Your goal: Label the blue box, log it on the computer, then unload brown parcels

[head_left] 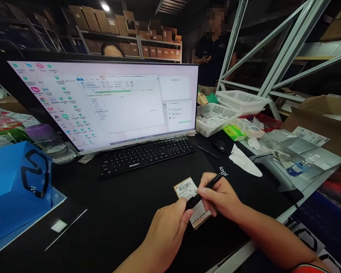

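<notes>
A black pen-like tool (197, 198) runs slantwise between my two hands. My right hand (220, 195) pinches its upper part, with the rear end sticking up past the fingers. Its lower end sits between the thumb and curled fingers of my left hand (169, 225); whether that end is a cap or the barrel, I cannot tell. Below both hands lies a small flat cardboard box (184, 185) with a white barcode label, partly covered by the fingers and the tool. I cannot tell whether my hands touch the box.
Behind my hands are a keyboard (147, 154) and a wide monitor (116, 102). At right lie a mouse (220, 146), a barcode scanner (269, 170) and white baskets (216, 123). A blue box (17, 189) stands left. One person (213, 53) stands beyond the desk; another head shows above the monitor.
</notes>
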Tool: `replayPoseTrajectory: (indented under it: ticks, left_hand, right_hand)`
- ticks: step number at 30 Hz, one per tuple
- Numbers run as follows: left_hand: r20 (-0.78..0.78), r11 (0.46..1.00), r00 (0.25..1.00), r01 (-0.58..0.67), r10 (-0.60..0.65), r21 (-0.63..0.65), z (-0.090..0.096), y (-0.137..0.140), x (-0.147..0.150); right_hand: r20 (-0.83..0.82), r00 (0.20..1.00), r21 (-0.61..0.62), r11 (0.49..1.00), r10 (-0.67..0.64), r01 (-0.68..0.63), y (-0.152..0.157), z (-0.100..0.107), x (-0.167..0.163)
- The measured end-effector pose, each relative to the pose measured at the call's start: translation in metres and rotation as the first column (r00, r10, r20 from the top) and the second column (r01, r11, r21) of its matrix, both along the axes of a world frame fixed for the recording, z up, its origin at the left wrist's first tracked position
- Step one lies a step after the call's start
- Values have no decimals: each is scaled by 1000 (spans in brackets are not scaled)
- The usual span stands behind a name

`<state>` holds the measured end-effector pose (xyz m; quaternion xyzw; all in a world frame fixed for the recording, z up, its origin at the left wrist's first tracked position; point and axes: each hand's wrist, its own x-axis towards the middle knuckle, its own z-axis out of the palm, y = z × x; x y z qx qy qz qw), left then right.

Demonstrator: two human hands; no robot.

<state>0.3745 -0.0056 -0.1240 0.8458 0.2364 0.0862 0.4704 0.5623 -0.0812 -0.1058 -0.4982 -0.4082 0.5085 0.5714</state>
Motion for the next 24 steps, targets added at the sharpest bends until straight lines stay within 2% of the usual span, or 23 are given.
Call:
replayPoseTrajectory:
  ticks: [3,5,7,9,11,14,17,21,24]
  left_hand:
    - [110,979,993,53,-32,-198,9,-2,3]
    - [127,959,989,105,-73,-263,15,1,5]
    - [73,970,993,112,-98,-217,22,7,8]
    - [1,990,997,78,-78,-114,26,13,12]
    - [-20,996,998,54,-56,-65,26,15,19]
    - [13,995,999,46,-45,-87,23,14,28]
    - [56,985,995,87,-80,-149,25,13,34]
    - [100,895,967,253,-233,-367,42,16,37]
    - [103,817,956,289,-275,-500,51,15,34]
  right_hand:
    - [-29,989,65,987,-146,148,-7,13,16]
    - [-30,979,92,975,-200,202,-9,15,25]
    - [-5,983,89,979,-183,182,-8,13,30]
    - [37,992,66,990,-123,120,-4,8,29]
    - [63,997,35,998,-49,47,-1,2,23]
    - [33,999,-28,999,28,-27,0,-1,13]
    - [-13,1000,-41,999,20,-21,-6,5,11]
    - [-12,1000,-62,998,25,-25,-18,17,10]
    - [13,998,-100,993,67,-65,-24,23,8]
